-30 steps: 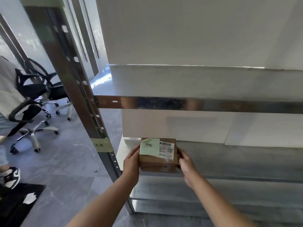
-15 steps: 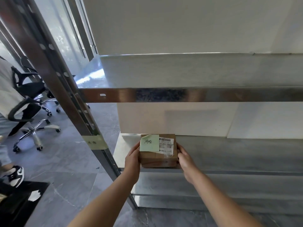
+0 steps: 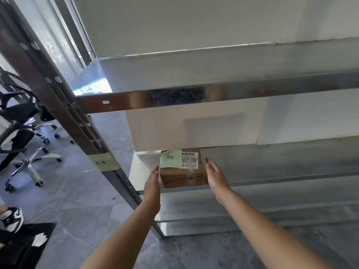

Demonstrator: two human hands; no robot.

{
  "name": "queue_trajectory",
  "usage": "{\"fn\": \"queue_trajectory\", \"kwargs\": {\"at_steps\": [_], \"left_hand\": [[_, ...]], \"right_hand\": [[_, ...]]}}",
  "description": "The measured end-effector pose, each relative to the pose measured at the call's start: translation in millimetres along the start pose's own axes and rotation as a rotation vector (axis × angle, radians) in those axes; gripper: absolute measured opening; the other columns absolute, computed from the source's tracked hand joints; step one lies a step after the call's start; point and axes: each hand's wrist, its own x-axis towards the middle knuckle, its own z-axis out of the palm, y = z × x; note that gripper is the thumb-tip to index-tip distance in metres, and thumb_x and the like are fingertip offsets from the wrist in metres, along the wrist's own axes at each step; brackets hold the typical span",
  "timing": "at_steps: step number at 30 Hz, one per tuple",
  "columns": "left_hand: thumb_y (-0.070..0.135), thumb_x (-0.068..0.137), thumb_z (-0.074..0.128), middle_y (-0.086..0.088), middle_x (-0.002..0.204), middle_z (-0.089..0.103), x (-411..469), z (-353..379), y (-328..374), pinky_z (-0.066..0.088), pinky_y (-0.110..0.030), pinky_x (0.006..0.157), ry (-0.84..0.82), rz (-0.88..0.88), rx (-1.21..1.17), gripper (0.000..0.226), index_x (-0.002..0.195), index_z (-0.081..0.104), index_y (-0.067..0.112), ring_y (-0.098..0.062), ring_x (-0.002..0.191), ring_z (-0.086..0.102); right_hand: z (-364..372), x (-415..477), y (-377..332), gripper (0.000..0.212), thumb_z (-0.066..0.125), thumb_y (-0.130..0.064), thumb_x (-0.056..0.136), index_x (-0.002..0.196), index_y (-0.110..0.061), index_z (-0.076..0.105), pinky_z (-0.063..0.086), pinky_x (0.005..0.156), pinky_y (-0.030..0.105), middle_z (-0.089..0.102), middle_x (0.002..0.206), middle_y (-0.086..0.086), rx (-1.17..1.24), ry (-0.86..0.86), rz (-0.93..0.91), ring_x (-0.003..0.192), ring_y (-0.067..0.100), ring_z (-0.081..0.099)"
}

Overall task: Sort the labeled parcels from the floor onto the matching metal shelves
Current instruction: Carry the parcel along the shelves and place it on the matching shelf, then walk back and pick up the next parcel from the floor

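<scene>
A small brown cardboard parcel rests near the left front of a lower metal shelf. A green handwritten note and a white barcode label are stuck on its top. My left hand is flat and open just left of the parcel, a small gap away. My right hand is open at the parcel's right side, fingers straight, slightly apart from it. A matching green label is taped on the shelf's left upright post.
An upper metal shelf crosses above the parcel. The slanted steel post stands at left. Black office chairs are on the grey floor at far left. Another person's sneaker and a black mat lie at lower left.
Both hands gripped the parcel's sides before and set it deeper on the shelf; now they have let go and are spread slightly away from it.
</scene>
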Motion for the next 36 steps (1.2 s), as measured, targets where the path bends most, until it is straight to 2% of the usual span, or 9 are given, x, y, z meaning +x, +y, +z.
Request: {"fn": "queue_trajectory", "kwargs": {"at_steps": [4, 9, 14, 17, 19, 25, 29, 33, 36], "left_hand": [[0.021, 0.107, 0.034, -0.002, 0.158, 0.039, -30.3, -5.9, 23.1, 0.026, -0.040, 0.118, -0.018, 0.120, 0.056, 0.044, 0.149, 0.046, 0.027, -0.026, 0.146, 0.033], [0.029, 0.108, 0.036, -0.004, 0.145, 0.047, -86.7, 14.1, 66.1, 0.044, -0.027, 0.093, -0.202, 0.256, 0.132, 0.043, 0.150, 0.042, 0.034, -0.024, 0.124, 0.049], [0.034, 0.107, 0.037, 0.003, 0.153, 0.039, -141.7, 53.4, 70.3, 0.034, -0.039, 0.115, -0.441, 0.363, 0.191, 0.042, 0.148, 0.044, 0.038, -0.021, 0.136, 0.041], [0.033, 0.107, 0.035, 0.008, 0.164, 0.025, -178.7, 81.4, 54.7, 0.014, -0.043, 0.125, -0.614, 0.454, 0.317, 0.045, 0.152, 0.036, 0.035, -0.017, 0.151, 0.020], [0.030, 0.107, 0.037, 0.011, 0.165, 0.020, -203.9, 101.6, 40.3, 0.008, -0.037, 0.126, -0.712, 0.516, 0.360, 0.047, 0.153, 0.035, 0.034, -0.011, 0.153, 0.013], [0.023, 0.107, 0.035, 0.008, 0.163, 0.025, -295.2, 158.2, 1.2, 0.007, -0.023, 0.120, -0.959, 0.558, 0.396, 0.047, 0.154, 0.035, 0.023, -0.008, 0.151, 0.018], [0.022, 0.107, 0.035, 0.008, 0.164, 0.023, -348.7, 199.0, -23.2, 0.001, -0.038, 0.127, -1.084, 0.672, 0.473, 0.046, 0.154, 0.034, 0.023, -0.006, 0.152, 0.013], [0.023, 0.108, 0.034, 0.007, 0.166, 0.016, -406.1, 240.4, -44.0, -0.006, -0.032, 0.124, -1.258, 0.957, 0.668, 0.049, 0.156, 0.026, 0.024, -0.007, 0.154, 0.005], [0.023, 0.108, 0.033, 0.008, 0.166, 0.016, -455.4, 272.7, -60.3, -0.003, -0.039, 0.126, -1.365, 1.012, 0.678, 0.048, 0.156, 0.025, 0.025, -0.008, 0.154, 0.004]], "right_hand": [[-23.5, -30.4, -13.3, 0.046, 0.033, -0.028, 0.107, 0.151, -0.016, 0.035, 0.026, 0.114, 0.028, 0.034, 0.158, 0.002, -0.062, 0.065, -0.066, 0.145, 0.018, 0.032], [-57.5, -81.1, -39.3, 0.050, 0.031, -0.032, 0.107, 0.154, -0.017, 0.027, 0.024, 0.117, 0.033, 0.027, 0.161, 0.001, -0.185, 0.140, -0.160, 0.147, 0.019, 0.029], [-99.7, -134.6, -48.8, 0.047, 0.029, -0.025, 0.107, 0.153, -0.018, 0.027, 0.001, 0.122, 0.044, 0.022, 0.163, 0.000, -0.447, 0.345, -0.283, 0.152, 0.016, 0.013], [-130.4, -177.6, -40.4, 0.049, 0.029, -0.026, 0.106, 0.154, -0.020, 0.023, -0.001, 0.122, 0.045, 0.018, 0.164, -0.003, -0.567, 0.451, -0.284, 0.153, 0.014, 0.005], [-153.0, -203.5, -28.1, 0.049, 0.029, -0.028, 0.106, 0.154, -0.020, 0.024, -0.002, 0.122, 0.045, 0.018, 0.164, -0.003, -0.600, 0.521, -0.257, 0.152, 0.013, 0.006], [-229.6, -287.5, 8.0, 0.049, 0.031, -0.024, 0.106, 0.153, -0.014, 0.028, 0.003, 0.122, 0.045, 0.022, 0.163, 0.002, -0.603, 0.756, -0.154, 0.152, 0.016, 0.010], [-278.3, -342.1, 30.3, 0.049, 0.031, -0.025, 0.105, 0.153, -0.014, 0.028, -0.001, 0.122, 0.044, 0.023, 0.162, 0.001, -0.579, 0.907, -0.085, 0.152, 0.015, 0.008], [-331.3, -385.5, 50.6, 0.050, 0.028, -0.029, 0.106, 0.154, -0.017, 0.026, -0.004, 0.123, 0.045, 0.020, 0.163, -0.003, -0.534, 0.999, -0.018, 0.152, 0.012, 0.004], [-376.1, -411.3, 67.8, 0.050, 0.026, -0.030, 0.106, 0.155, -0.017, 0.025, -0.008, 0.122, 0.044, 0.017, 0.164, -0.003, -0.461, 1.056, 0.028, 0.152, 0.011, 0.001]]}}
